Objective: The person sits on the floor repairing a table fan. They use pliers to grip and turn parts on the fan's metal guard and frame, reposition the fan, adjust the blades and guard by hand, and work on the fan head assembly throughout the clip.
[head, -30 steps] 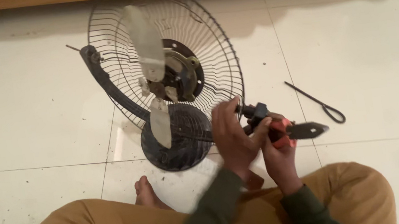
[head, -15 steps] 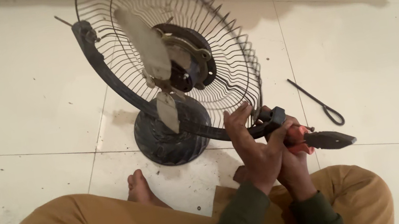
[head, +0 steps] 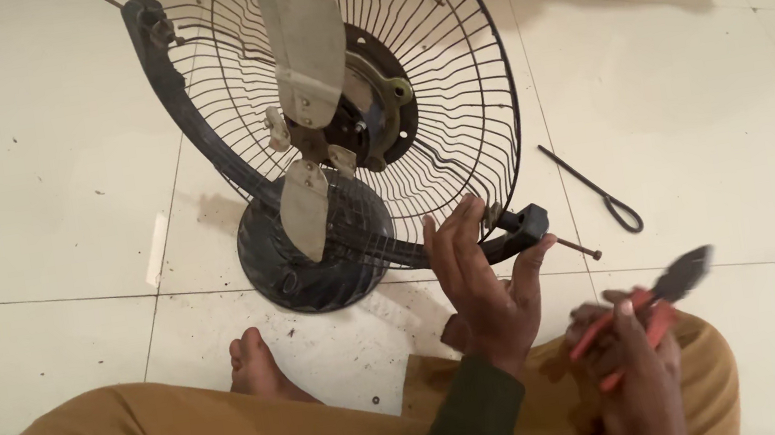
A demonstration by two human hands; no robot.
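left hand [head: 484, 287] is raised with fingers spread, palm forward; right hand [head: 636, 364] is curled closed lower down.

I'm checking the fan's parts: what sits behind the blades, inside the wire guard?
Behind the pale blades the round dark motor housing shows through the wire guard. The blades and hub cover its middle, and the guard hides part of the round base.
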